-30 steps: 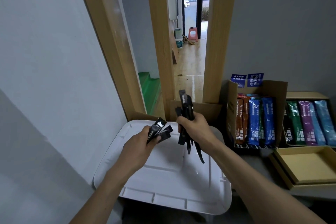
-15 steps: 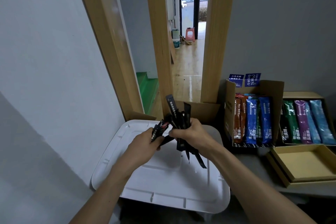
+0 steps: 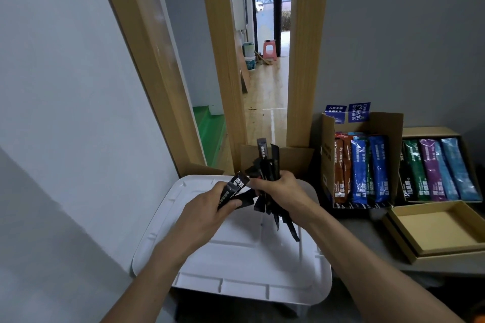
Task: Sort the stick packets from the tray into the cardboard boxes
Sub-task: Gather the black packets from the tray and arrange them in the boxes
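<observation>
Beside the doorway [image 3: 265,92], over the white tray [image 3: 236,270] low in frame, I have brought my hands together: left hand [image 3: 207,208] pinches a few black packets [image 3: 236,186], right hand [image 3: 279,187] grips the bundle [image 3: 267,162]. Likely next: the boxes [image 3: 328,165] at right.

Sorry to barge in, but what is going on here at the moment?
A person is sorting stick packets over a white tray. The right hand grips a bundle of black packets, and the left hand holds a few more black packets right beside it. To the right, one open cardboard box holds orange and blue packets, a second box holds green, purple and light blue ones, and a shallow box sits in front.
</observation>
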Demonstrator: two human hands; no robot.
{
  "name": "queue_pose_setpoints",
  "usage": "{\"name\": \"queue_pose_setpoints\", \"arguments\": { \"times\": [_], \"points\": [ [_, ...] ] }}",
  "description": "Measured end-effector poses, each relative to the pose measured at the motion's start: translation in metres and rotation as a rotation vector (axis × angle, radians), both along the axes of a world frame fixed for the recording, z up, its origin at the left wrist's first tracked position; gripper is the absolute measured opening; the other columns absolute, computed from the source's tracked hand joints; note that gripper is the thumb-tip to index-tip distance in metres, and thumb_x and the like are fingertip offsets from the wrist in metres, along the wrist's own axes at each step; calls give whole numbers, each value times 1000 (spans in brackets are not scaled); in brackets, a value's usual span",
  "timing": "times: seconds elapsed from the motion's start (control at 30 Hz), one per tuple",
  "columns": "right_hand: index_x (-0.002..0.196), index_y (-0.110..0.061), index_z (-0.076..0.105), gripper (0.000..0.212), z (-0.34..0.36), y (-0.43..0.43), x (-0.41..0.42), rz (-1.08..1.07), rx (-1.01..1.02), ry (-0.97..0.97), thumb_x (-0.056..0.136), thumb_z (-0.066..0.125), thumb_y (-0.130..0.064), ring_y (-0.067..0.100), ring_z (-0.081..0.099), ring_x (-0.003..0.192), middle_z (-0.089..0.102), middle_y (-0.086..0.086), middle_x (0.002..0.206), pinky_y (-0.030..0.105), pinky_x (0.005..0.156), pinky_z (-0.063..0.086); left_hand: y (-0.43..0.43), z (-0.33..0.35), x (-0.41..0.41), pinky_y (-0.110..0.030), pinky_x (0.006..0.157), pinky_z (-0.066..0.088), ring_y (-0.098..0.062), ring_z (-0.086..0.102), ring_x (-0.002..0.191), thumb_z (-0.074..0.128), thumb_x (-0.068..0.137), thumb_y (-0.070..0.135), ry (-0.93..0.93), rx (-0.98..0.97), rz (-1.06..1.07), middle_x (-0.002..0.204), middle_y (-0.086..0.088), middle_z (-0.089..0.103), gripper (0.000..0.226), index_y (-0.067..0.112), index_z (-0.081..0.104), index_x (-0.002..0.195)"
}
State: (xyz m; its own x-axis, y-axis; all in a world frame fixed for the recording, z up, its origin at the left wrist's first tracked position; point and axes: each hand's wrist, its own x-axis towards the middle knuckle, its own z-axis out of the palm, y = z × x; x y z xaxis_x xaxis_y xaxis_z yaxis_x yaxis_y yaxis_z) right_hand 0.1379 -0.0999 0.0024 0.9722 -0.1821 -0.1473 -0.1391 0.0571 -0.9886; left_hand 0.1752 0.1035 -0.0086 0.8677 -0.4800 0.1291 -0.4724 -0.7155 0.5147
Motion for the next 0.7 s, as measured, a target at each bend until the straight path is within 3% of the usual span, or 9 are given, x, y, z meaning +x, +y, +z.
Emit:
{"name": "queue_pose_setpoints", "arguments": {
  "times": [0.1, 0.23, 0.3, 0.37, 0.5, 0.6, 0.7],
  "points": [
    [77, -4, 68, 25, 5, -2, -4, 75, 80, 20, 86, 81, -24, 31, 63, 65, 61, 13, 71, 54, 76, 61, -2, 4, 0, -32, 66, 44, -14, 57, 78, 52, 100, 53, -23, 9, -8, 83, 10, 60, 32, 30, 51, 122],
    [82, -6, 76, 22, 10, -1, -9, 66, 28, -44, 82, 87, -25, 28, 72, 71, 74, 11, 77, 40, 65, 63, -5, 5, 0, -36, 72, 52, -15, 62, 82, 51, 100, 54, -35, 11, -18, 92, 10, 65, 30, 30, 52, 118],
    [91, -3, 78, 19, 7, 2, -8, -34, -14, -70, 82, 87, -17, 31, 77, 78, 77, 18, 87, 40, 66, 65, -8, 6, 0, -36, 75, 55, -13, 64, 87, 51, 99, 56, -47, 20, -32, 100, 11, 67, 34, 32, 52, 123],
    [85, 0, 75, 19, 5, 3, -7, -119, -59, -82, 81, 85, -15, 30, 75, 74, 76, 17, 81, 41, 70, 65, -9, 6, 1, -37, 76, 56, -12, 65, 87, 51, 98, 59, -44, 33, -37, 101, 12, 69, 37, 33, 52, 124],
    [76, -9, 75, 15, 3, -11, -4, -262, -23, -129, 83, 84, -19, 20, 65, 62, 66, 3, 63, 39, 66, 55, 6, 0, 10, -37, 74, 53, -13, 64, 81, 54, 95, 61, 40, 50, 13, 87, 8, 69, 31, 33, 56, 109],
    [70, -11, 70, 22, 2, -17, -7, -271, 54, -154, 86, 80, -23, 25, 65, 60, 64, 4, 64, 45, 69, 55, 18, 1, 17, -31, 67, 49, -8, 62, 68, 62, 96, 48, 200, -204, 12, 75, 10, 70, 21, 29, 63, 105],
    [68, -10, 66, 28, -2, -17, -13, -210, 138, -163, 91, 75, -24, 20, 64, 56, 62, 6, 68, 46, 68, 57, 18, 8, 16, -23, 52, 36, -11, 44, 55, 58, 102, 31, 394, -585, 13, 75, 0, 63, 18, 16, 63, 110]
  ]
}}
